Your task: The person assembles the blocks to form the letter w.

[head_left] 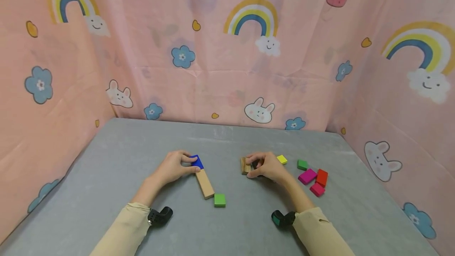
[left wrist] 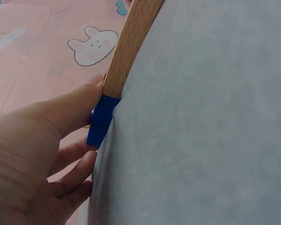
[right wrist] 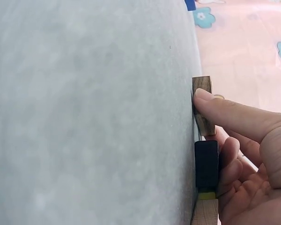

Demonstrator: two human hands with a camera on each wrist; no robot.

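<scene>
My left hand [head_left: 174,166] pinches a blue block [head_left: 197,162] between thumb and fingers. Its end meets a long light wooden block [head_left: 205,184], and the two form a slanted line on the table. At the near end of that line lies a green block [head_left: 219,200]. To the right, my right hand [head_left: 268,165] grips a brown striped wooden block [head_left: 244,166] with thumb and fingertips. In the right wrist view a black block [right wrist: 206,164] sits beside the curled fingers, followed by a pale wooden block [right wrist: 206,213]. A yellow block [head_left: 282,159] lies just behind the right hand.
Toward the right of the grey table [head_left: 142,149] lie another green block [head_left: 302,164], a magenta block [head_left: 307,176], a red block [head_left: 322,177] and a pinkish-red block [head_left: 317,189]. A pink patterned curtain [head_left: 213,86] borders the table's back and sides.
</scene>
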